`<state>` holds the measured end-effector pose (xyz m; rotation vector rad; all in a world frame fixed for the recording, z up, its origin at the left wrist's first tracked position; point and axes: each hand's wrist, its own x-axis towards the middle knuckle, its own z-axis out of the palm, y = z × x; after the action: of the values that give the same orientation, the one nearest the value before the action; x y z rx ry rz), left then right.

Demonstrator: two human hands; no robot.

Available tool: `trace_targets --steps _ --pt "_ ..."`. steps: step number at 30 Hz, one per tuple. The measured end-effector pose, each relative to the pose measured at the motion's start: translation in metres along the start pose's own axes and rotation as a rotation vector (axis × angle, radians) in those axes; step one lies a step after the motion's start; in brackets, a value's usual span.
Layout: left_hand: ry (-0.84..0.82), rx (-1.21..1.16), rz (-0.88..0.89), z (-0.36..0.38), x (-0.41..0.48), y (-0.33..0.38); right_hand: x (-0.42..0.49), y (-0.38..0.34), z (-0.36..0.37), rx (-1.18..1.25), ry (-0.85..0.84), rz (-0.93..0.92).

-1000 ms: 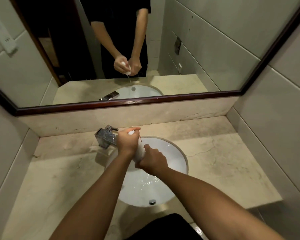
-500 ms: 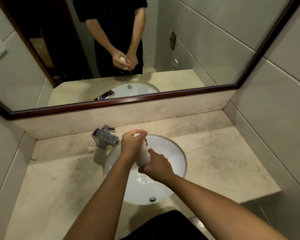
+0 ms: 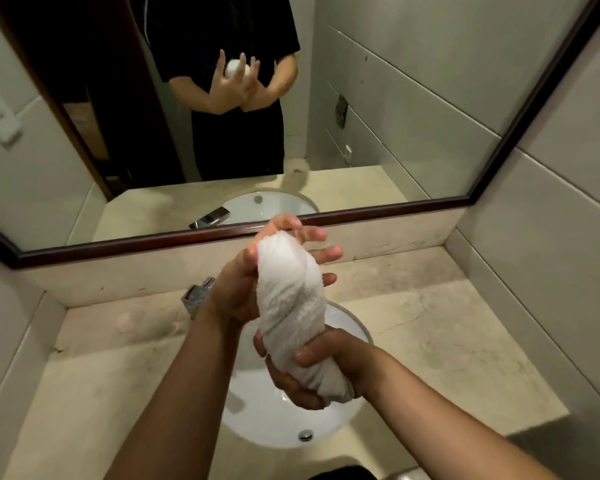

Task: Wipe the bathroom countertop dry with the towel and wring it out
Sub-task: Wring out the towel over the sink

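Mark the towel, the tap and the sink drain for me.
Twisted white terry towel (image 3: 290, 299), head view, middle of the twisted roll.
Square chrome tap (image 3: 195, 296), head view, its visible body.
Round metal drain (image 3: 305, 435), head view, plug centre.

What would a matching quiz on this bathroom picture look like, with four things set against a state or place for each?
Things
1. towel
2. left hand
3. right hand
4. faucet

States or places
A. grips the towel's lower end
B. metal, behind the left wrist, at the back left edge of the sink
C. white, twisted into a roll, held above the sink
D. fingers spread, palm against the towel's upper end

Pairs: 1-C, 2-D, 3-A, 4-B
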<state>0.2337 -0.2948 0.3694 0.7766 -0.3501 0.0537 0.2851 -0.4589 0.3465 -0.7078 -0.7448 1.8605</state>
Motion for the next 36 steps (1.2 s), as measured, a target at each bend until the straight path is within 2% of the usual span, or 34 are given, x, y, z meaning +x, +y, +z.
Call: trace_targets --steps 2,5,8,10,13,17,22,27,31,36 --pt "0.100 0.120 -0.005 0.012 0.005 0.009 -0.003 -0.007 0.006 -0.083 0.142 -0.050" --pt "0.296 0.140 -0.023 0.017 0.000 0.014 -0.014 -0.011 0.011 -0.193 0.438 -0.142" --pt "0.446 0.221 -0.086 0.024 -0.008 0.011 -0.023 -0.012 0.012 -0.349 0.556 -0.125" --pt "0.442 0.285 -0.089 0.034 -0.016 0.012 -0.028 -0.015 0.017 -0.450 0.559 -0.074" --pt "0.374 0.439 -0.075 0.058 -0.029 0.015 -0.038 -0.023 0.027 -0.487 0.477 0.006" --pt "0.581 0.557 -0.024 0.068 -0.033 0.014 -0.035 -0.028 0.039 -0.525 0.429 0.041" --pt "0.757 0.498 -0.059 0.046 -0.033 -0.001 -0.015 -0.017 0.029 -0.723 0.516 0.197" --pt "0.881 0.669 -0.137 0.008 -0.042 -0.041 0.009 0.031 -0.007 -0.832 0.741 0.348" --pt "0.972 0.948 -0.172 -0.029 -0.046 -0.078 0.029 0.069 -0.051 -0.990 0.870 0.439" --pt "1.099 0.968 -0.160 -0.060 -0.055 -0.107 0.049 0.101 -0.084 -1.137 0.949 0.536"
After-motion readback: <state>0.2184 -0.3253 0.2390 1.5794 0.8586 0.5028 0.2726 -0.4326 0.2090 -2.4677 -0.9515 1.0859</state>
